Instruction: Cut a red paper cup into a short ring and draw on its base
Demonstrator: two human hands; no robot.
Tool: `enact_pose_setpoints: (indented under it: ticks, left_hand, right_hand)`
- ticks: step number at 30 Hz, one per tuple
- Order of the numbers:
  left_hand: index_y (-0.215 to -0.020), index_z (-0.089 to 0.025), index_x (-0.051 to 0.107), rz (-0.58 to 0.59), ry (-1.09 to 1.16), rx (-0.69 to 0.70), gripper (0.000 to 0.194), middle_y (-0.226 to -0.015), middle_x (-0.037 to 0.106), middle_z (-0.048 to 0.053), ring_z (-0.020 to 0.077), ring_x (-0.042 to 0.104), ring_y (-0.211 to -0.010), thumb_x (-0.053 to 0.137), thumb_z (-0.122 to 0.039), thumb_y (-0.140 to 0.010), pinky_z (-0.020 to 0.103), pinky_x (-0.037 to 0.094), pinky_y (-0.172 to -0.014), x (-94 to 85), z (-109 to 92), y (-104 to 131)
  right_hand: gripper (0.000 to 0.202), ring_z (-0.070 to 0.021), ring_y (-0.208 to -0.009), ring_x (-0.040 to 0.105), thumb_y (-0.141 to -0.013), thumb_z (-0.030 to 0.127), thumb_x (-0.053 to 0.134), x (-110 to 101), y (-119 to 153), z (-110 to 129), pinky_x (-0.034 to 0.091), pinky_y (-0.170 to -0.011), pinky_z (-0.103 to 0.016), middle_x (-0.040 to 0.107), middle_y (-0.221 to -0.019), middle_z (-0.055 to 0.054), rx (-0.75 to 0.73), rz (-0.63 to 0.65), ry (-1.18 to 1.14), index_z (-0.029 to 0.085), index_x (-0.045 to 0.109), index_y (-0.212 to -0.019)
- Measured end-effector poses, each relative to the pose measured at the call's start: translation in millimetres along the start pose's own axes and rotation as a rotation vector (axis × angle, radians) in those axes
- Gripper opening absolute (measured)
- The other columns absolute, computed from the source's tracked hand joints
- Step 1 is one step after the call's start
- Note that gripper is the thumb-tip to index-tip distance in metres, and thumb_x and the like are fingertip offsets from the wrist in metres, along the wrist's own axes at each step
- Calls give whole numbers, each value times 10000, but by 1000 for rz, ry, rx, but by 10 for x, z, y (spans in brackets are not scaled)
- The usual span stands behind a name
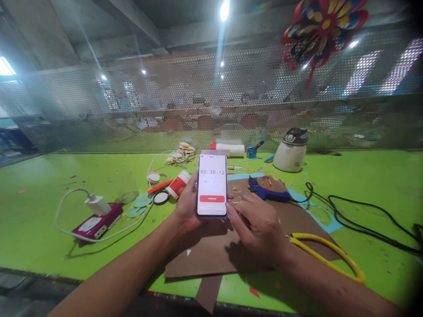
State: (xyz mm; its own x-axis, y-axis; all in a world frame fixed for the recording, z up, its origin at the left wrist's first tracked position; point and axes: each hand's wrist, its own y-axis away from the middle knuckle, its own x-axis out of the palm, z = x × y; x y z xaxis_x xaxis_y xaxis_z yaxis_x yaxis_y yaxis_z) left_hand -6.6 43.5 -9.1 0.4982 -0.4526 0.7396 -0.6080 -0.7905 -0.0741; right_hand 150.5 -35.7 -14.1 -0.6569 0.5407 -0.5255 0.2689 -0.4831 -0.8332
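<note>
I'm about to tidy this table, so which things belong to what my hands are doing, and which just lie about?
In use:
- phone, in the left hand

Probably just lying about:
- blue glue gun
- brown cardboard
- yellow-handled tool
- red-and-white cup
- white container

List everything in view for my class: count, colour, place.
Table: one, green, foreground
Mesh: one, grey, behind
Ornament: one, multicoloured, upper right
Jug: one, white/black, rear
Roll: one, mostly white, rear
Discs: several, whitish, rear
Cup: one, red/white, central
Box: one, purple, left
Plug: one, white, on box
Sheet: one, brown, central
Glue gun: one, blue, on sheet
Tool: one, yellow-handled, right
Phone: one, white-screened, centre
Left hand: one, holding phone
Right hand: one, beside phone
</note>
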Motion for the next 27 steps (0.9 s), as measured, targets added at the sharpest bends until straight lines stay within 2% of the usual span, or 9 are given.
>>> enact_pose_setpoints:
  ticks: [20, 24, 27]
  left_hand:
    - [-1065, -115, 670, -1, 46, -1, 438, -933, 759, 124, 275, 738, -803, 445, -471, -944, 422, 587, -778, -27, 2, 8]
    - [-1071, -107, 667, 5, 7, -4, 455, -919, 756, 149, 293, 737, -794, 427, -473, -947, 430, 590, -737, -19, 1, 9]
    - [-1077, -93, 665, 17, 6, -6, 458, -934, 753, 157, 290, 734, -813, 441, -469, -942, 434, 583, -768, -21, 3, 5]
  right_hand:
    - [321, -130, -583, 381, -929, 123, 497, -3, -1, 7, 290, -602, -304, 461, -571, 0, 13, 15, -17, 157, 522, -611]
    - [317, -132, -581, 381, -932, 134, 500, 5, -3, -4, 290, -598, -305, 464, -574, 2, 15, 10, -12, 164, 518, -617]
    - [310, -135, -579, 393, -936, 155, 509, 2, -2, -14, 300, -596, -304, 477, -573, 3, 65, -5, -37, 168, 534, -628]
